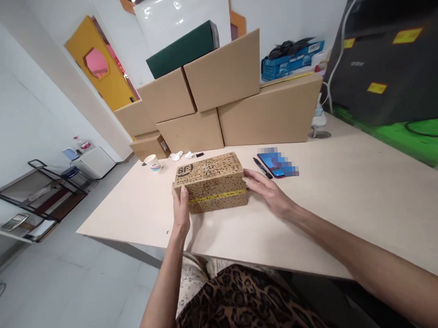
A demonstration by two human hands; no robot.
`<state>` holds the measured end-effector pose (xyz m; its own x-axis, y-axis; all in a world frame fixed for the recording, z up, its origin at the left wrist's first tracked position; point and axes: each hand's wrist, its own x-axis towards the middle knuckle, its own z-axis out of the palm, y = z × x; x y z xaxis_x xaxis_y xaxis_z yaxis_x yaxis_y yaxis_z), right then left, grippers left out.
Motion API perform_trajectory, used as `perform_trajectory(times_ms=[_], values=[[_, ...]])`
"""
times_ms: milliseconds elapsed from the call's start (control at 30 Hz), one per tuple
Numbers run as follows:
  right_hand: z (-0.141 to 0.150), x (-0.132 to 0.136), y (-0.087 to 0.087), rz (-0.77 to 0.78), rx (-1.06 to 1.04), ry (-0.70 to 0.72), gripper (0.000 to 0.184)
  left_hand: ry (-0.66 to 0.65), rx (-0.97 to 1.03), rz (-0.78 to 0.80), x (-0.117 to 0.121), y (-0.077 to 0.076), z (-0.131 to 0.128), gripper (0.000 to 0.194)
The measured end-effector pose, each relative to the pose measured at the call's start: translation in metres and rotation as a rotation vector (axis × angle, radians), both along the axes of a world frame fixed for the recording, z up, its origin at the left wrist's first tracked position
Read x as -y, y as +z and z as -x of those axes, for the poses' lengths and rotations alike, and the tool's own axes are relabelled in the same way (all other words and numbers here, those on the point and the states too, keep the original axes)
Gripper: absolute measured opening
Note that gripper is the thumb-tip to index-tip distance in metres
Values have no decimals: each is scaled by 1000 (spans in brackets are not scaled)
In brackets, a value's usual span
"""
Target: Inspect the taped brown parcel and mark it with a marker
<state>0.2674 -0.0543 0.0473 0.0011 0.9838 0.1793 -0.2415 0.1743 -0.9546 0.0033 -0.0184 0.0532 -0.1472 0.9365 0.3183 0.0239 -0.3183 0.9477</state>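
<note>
A brown cardboard box (pixel 216 184) with dark speckles, black printing on top and a yellow stripe along its front stands on the pale table (pixel 318 217). My left hand (pixel 180 206) presses on its left end, the thumb over the front corner. At the right end, my right hand (pixel 267 190) touches the box with its fingertips. Between them the two hands grip the box. A black pen (pixel 263 167) and a phone (pixel 276 163), partly blurred out, lie just beyond my right hand.
Plain cardboard boxes (pixel 191 131) are stacked along the back edge, with a dark green box (pixel 182 50) on top. A paper cup (pixel 152 162) and crumpled white tissue (pixel 176 156) sit at the back left. A blue basket (pixel 290 60) rests on the right-hand boxes.
</note>
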Motion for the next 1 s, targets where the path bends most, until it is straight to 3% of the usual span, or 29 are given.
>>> perform_trajectory(times_ms=[100,167,300,500,800,1000], values=[[3,2,-4,44,33,51,68,-16,7,62,10,-13,-3,78],[1,2,-5,68,34,35,70,-1,-1,96,17,-12,-3,77],[-7,1,1,53,-26,-62,68,31,-86,124,27,6,3,81],[-11,1,15,-26,-138,-138,52,79,-138,179,41,30,9,108],[-17,-3,16,25,-130,-161,48,67,-174,31,70,54,-5,103],[-19,1,23,-19,-191,-160,42,50,-159,-75,78,58,-6,94]])
